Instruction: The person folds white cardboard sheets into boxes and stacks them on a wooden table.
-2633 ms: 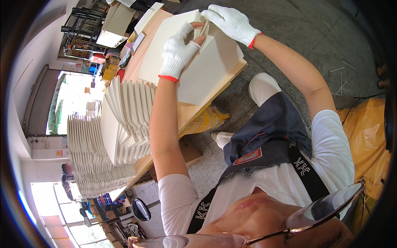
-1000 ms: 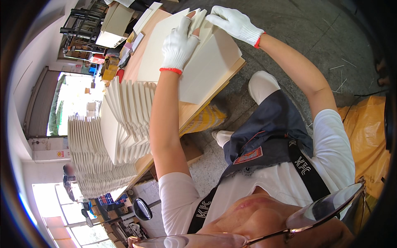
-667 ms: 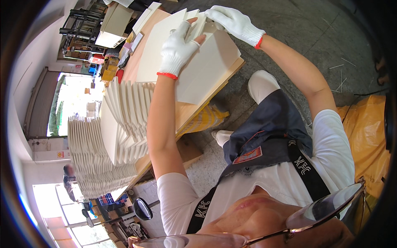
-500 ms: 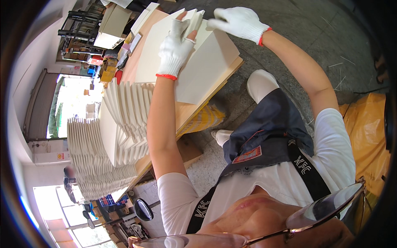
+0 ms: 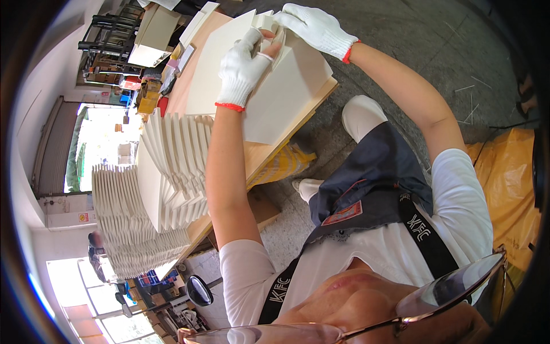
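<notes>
A large off-white cardboard sheet [image 5: 298, 86] lies on the worktable, with narrow upright folded flaps along its middle. My left hand [image 5: 239, 71], in a white knit glove with red cuff and bare fingertips, is closed around a folded flap. My right hand [image 5: 318, 31], gloved the same way, is at the far end of that flap. Its fingers are close together and bent over the edge, touching the cardboard; their tips are partly hidden. Another pale sheet [image 5: 215, 63] lies beneath and left of my left hand.
Tall stacks of folded white cardboard pieces [image 5: 123, 212] stand on the left, close to my left forearm. The wooden table edge [image 5: 298, 117] runs in front of me, with a yellow sack [image 5: 286, 163] under it. Orange sheeting [image 5: 507, 183] lies on the right.
My right hand has moved left onto the far end of the flap, its fingers closing together. My left fingers have curled in more around the fold.
</notes>
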